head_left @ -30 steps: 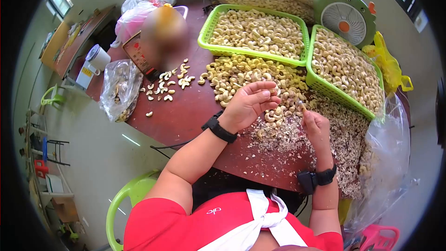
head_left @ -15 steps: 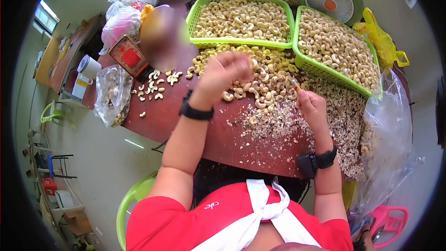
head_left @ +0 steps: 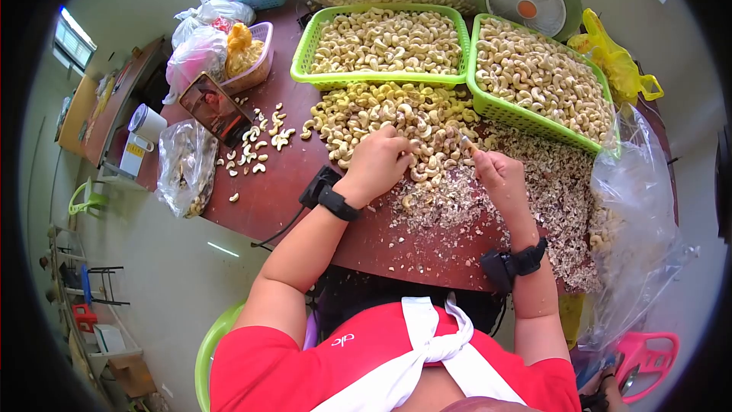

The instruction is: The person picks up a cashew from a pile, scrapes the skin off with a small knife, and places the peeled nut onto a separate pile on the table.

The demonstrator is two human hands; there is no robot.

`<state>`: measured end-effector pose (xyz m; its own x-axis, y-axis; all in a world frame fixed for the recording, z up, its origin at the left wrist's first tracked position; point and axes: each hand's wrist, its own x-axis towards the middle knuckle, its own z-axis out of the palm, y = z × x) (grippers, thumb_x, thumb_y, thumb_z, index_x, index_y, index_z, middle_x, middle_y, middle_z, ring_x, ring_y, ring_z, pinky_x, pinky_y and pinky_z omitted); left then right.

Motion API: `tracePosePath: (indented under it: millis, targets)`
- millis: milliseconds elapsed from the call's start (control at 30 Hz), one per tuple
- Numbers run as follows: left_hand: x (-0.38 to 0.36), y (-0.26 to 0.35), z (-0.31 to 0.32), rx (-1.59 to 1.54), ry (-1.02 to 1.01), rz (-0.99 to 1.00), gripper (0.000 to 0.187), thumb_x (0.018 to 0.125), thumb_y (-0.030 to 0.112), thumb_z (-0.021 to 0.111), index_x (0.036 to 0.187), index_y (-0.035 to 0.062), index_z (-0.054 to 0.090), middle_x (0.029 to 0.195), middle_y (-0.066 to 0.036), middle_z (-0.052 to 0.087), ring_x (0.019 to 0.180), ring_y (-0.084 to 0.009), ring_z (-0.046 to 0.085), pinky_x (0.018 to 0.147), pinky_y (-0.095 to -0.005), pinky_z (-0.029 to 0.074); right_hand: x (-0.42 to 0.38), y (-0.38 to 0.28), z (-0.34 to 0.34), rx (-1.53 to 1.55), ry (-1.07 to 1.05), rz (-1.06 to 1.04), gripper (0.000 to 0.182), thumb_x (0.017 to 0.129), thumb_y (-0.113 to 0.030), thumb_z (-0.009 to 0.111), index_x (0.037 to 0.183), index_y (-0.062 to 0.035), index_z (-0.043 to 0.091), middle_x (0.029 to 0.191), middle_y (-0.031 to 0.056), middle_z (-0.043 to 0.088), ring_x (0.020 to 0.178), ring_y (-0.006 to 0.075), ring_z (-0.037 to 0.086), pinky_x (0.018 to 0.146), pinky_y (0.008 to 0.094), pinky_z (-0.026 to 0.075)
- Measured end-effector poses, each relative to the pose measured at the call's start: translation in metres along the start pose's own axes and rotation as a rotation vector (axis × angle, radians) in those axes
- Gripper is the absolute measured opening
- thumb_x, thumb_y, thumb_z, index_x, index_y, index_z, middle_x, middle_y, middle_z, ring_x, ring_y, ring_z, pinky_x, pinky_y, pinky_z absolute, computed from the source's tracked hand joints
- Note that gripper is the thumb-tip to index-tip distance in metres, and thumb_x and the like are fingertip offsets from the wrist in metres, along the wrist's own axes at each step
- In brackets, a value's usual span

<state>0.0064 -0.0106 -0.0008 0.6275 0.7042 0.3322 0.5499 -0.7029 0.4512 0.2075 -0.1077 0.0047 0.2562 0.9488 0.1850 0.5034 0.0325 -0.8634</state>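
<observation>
My left hand [head_left: 379,159] rests at the front of the cashew pile [head_left: 358,118], its fingers bent and pressed toward the nuts; what they hold, if anything, is hidden. To its right, my right hand [head_left: 499,174] is closed around a small knife [head_left: 467,143], whose tip points up and left over the cashews. Skin crumbs [head_left: 450,202] lie below and between the hands. Behind the pile stand a green basket of cashews [head_left: 303,52] and, to the right, a second green basket [head_left: 518,113], also full.
A phone [head_left: 216,109] leans at the left near scattered cashews [head_left: 255,145] and a clear plastic bag [head_left: 185,156]. A pink basket [head_left: 259,69] holds bags. A green fan [head_left: 526,0], yellow bag [head_left: 621,65] and large clear bag [head_left: 640,206] stand at the back and right.
My left hand has come down and right from above the table onto the front of the pile. My right hand has shifted slightly left with the knife. The view has tilted a little.
</observation>
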Motion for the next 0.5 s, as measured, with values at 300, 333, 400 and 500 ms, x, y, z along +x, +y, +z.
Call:
tracePosePath:
  millis: [300,333,400,500]
  targets:
    - [0.002,-0.009,-0.012,-1.782,-0.159,-0.433,0.013,0.082,0.003,0.052,0.094,-0.0007,0.056,0.09,-0.012,0.061,0.079,-0.0176,0.061,0.069,-0.0262,0.051,0.002,0.011,0.008,0.061,-0.05,0.023,0.045,0.087,-0.034,0.048,0.057,-0.0006,0.05,0.048,0.0006,0.044,0.044,0.0063,0.04,0.04,0.0243,0.031]
    - [0.002,-0.009,-0.013,-1.782,-0.159,-0.435,0.013,0.082,0.003,0.052,0.094,-0.0007,0.056,0.09,-0.012,0.061,0.079,-0.0176,0.061,0.069,-0.0262,0.051,0.002,0.012,0.008,0.062,-0.051,0.025,0.045,0.087,-0.034,0.048,0.057,-0.0006,0.05,0.048,0.0006,0.044,0.044,0.0063,0.04,0.04,0.0243,0.031]
    - [0.002,-0.009,-0.013,-1.805,-0.118,-0.447,0.012,0.08,0.001,0.055,0.092,0.0003,0.057,0.096,-0.015,0.06,0.08,-0.0177,0.061,0.07,-0.0267,0.051,0.001,0.012,0.008,0.074,-0.063,0.046,0.042,0.088,-0.031,0.048,0.056,-0.003,0.05,0.049,-0.0016,0.042,0.044,0.0052,0.039,0.042,0.0216,0.03]
    - [0.001,-0.011,-0.004,-1.763,-0.068,-0.44,0.015,0.075,-0.002,0.059,0.089,0.0016,0.057,0.098,-0.015,0.059,0.083,-0.018,0.06,0.073,-0.0279,0.051,0.0,0.006,0.007,0.077,-0.102,0.097,0.042,0.087,-0.032,0.049,0.059,-0.0002,0.052,0.048,0.0002,0.043,0.045,0.0064,0.039,0.041,0.0248,0.03]
